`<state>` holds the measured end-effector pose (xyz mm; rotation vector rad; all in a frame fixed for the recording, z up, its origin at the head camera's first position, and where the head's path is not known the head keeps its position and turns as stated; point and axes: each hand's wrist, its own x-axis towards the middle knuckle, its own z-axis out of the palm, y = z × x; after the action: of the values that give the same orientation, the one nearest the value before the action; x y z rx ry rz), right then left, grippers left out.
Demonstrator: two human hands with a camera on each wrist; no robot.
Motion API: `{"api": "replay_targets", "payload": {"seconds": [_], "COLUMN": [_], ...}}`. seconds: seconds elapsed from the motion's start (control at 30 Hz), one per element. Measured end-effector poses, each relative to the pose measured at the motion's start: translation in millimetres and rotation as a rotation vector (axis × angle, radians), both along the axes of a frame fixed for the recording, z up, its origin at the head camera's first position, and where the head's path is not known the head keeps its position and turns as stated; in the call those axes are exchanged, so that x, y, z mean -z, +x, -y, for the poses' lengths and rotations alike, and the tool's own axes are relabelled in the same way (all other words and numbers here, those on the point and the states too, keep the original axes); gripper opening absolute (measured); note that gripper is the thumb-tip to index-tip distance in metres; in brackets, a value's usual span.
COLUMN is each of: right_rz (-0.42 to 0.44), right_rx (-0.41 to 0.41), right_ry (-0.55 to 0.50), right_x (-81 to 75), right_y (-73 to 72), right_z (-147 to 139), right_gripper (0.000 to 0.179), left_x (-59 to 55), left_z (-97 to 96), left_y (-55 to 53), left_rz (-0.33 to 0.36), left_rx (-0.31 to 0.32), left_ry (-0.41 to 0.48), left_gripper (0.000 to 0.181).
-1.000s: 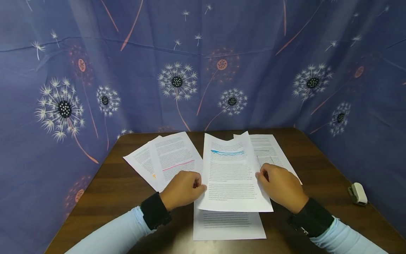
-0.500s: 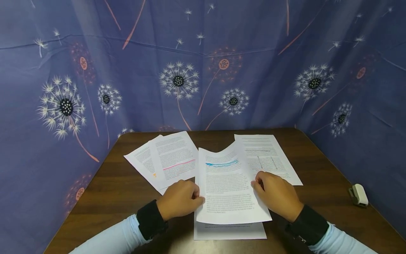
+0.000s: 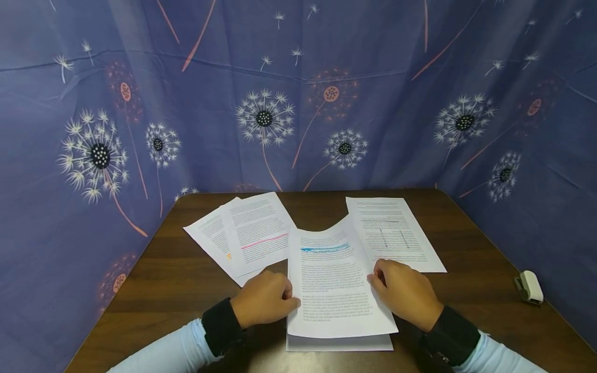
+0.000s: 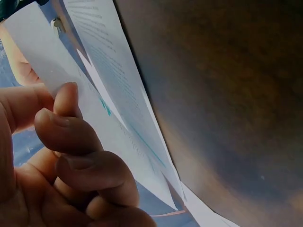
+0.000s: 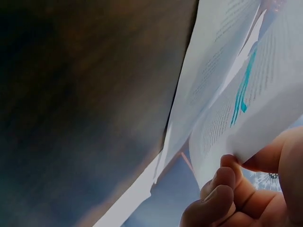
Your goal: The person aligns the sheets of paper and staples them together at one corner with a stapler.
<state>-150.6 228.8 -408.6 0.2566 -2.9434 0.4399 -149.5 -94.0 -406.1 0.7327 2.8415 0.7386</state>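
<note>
A printed sheet of paper (image 3: 331, 290) with blue highlighter strokes near its far end hangs just above another printed sheet (image 3: 340, 344) lying on the table. My left hand (image 3: 266, 299) pinches the upper sheet's left edge between thumb and index finger. On the opposite edge, my right hand (image 3: 406, 294) pinches it the same way. Both wrist views show a gap between the raised paper (image 4: 116, 137) and the one below (image 4: 111, 61). The lower sheet is mostly covered in the head view; only its near strip shows.
Two overlapping sheets lie at left, one with a pink line (image 3: 256, 228), the other (image 3: 210, 235) partly under it. A sheet with pen lines (image 3: 394, 228) lies back right. A small white-and-grey object (image 3: 529, 286) sits near the right edge of the wooden table (image 3: 475, 321). Patterned cloth (image 3: 298, 129) hangs behind.
Both hands have lowered the blue-marked sheet and drawn it nearer, so it covers more of the sheet beneath. The pen-lined sheet at back right has become more visible.
</note>
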Motion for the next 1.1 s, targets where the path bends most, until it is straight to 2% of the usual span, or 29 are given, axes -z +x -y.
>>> {"api": "replay_targets", "payload": {"seconds": [0.57,0.83,1.1], "right_rz": [0.114,0.136,0.144], "right_rx": [0.001,0.000,0.005], "right_ry": [0.031,0.045,0.045], "right_x": [10.6,12.7,13.9], "right_y": [-0.6,-0.2,1.1], "right_z": [0.9,2.6,1.9], "right_gripper": [0.021,0.024,0.027], "left_x": [5.4,5.8,8.4], "left_z": [-0.3,0.1,0.9], "left_y": [3.0,4.0,4.4], "left_rz": [0.032,0.051,0.054], "left_rx": [0.031,0.025,0.029], "left_ry": [-0.115,-0.158,-0.161], "left_gripper": [0.038,0.033,0.030]}}
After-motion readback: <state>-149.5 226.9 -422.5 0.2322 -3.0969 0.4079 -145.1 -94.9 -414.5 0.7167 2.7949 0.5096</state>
